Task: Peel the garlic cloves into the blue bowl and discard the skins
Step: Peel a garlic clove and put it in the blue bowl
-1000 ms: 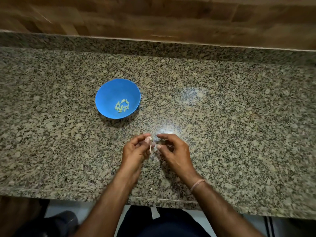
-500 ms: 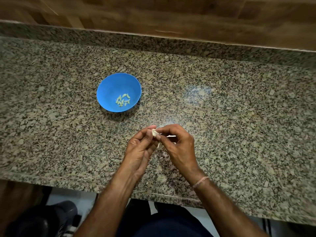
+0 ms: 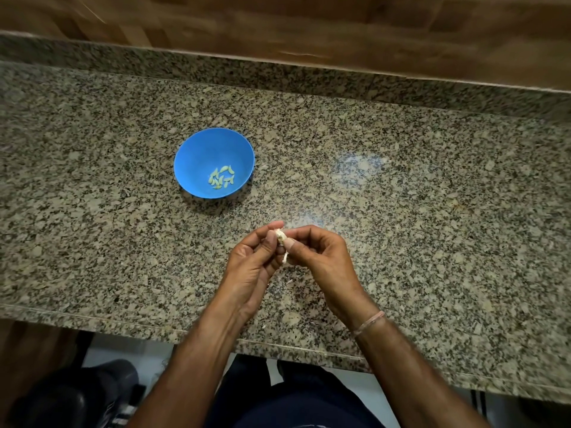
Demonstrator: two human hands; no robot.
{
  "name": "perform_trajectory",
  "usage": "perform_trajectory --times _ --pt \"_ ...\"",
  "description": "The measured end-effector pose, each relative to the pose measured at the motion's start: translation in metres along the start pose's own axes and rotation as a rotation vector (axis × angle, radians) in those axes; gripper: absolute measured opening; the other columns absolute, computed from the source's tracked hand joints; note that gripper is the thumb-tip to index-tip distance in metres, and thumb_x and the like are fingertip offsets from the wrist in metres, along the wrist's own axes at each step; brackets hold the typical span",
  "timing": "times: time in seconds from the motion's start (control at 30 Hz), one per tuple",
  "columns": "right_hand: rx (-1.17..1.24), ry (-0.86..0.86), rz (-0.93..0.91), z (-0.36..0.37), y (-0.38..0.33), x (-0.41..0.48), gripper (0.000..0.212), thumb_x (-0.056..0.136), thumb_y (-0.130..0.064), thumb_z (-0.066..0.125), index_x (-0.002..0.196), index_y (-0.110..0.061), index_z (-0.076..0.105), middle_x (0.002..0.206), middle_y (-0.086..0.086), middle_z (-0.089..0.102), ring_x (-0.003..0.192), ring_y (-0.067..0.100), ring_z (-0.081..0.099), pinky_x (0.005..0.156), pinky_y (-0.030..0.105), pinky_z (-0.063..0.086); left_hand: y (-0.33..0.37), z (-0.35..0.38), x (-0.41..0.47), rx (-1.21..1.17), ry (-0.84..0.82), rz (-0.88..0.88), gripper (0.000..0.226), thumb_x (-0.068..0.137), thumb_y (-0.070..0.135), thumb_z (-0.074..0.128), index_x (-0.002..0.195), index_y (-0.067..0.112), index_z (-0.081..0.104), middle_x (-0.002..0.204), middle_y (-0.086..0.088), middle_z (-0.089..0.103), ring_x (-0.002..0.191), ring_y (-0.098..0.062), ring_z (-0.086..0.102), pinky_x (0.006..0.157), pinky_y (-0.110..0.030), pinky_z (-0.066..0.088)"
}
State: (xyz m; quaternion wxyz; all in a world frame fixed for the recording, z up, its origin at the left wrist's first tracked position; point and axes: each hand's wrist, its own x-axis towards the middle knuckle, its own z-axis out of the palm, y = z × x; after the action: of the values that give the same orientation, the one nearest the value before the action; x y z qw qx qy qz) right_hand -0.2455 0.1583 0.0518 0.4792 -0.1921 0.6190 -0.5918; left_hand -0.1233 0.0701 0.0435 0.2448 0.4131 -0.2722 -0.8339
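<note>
Garlic clove (image 3: 280, 235) pinched between fingertips of left hand (image 3: 251, 267) and right hand (image 3: 321, 257), skin strip (image 3: 285, 257) dangling below

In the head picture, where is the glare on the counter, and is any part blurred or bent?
Head view: two pale glare patches on the granite counter, one right of the blue bowl, one just beyond the garlic clove; the wooden wall at the top looks smeared; the counter edges bow from the wide lens.

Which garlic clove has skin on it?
The clove pinched between the left hand and right hand: a pale strip of skin hangs from it. The cloves in the blue bowl lie bare.
</note>
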Motion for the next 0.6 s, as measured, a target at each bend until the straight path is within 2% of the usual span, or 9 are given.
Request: perform_trajectory --times 0.2,0.33,0.4,0.6 --pt "0.032 -0.023 0.041 0.004 0.002 -0.003 0.013 0.097 -0.014 0.072 0.108 -0.010 0.075 0.102 0.006 0.078 0.092 0.013 0.073 0.083 0.028 0.060 -0.002 -0.005 -0.001 0.026 0.041 0.009 0.024 0.082 0.018 0.074 0.105 0.011 0.073 0.100 -0.006 0.075 0.087 -0.014 0.067 0.074 -0.022 0.058" --pt "0.044 -0.048 0.042 0.005 0.005 -0.003 0.020 0.093 -0.017 0.077 0.111 -0.008 0.074 0.106 0.012 0.077 0.100 0.026 0.074 0.091 0.037 0.062 -0.004 -0.008 -0.001 0.069 0.073 0.044 0.029 0.075 0.021 0.080 0.100 0.011 0.071 0.098 -0.007 0.075 0.089 -0.016 0.068 0.072 -0.023 0.057" --pt "0.044 -0.049 0.052 0.004 0.006 -0.003 0.020 0.092 -0.016 0.078 0.110 -0.008 0.073 0.106 0.014 0.077 0.100 0.026 0.074 0.091 0.036 0.062 -0.005 -0.009 -0.003 0.092 0.079 0.062 0.026 0.075 0.020 0.078 0.098 0.011 0.071 0.095 -0.006 0.075 0.085 -0.013 0.069 0.069 -0.022 0.057" --pt "0.058 -0.044 0.066 0.006 0.010 -0.001 0.020 0.092 -0.011 0.078 0.110 -0.005 0.073 0.104 0.013 0.077 0.093 0.019 0.074 0.081 0.027 0.059 -0.009 -0.016 -0.005 0.133 0.074 0.052 0.027 0.079 0.023 0.077 0.103 0.012 0.073 0.100 -0.006 0.076 0.089 -0.015 0.067 0.076 -0.025 0.056"
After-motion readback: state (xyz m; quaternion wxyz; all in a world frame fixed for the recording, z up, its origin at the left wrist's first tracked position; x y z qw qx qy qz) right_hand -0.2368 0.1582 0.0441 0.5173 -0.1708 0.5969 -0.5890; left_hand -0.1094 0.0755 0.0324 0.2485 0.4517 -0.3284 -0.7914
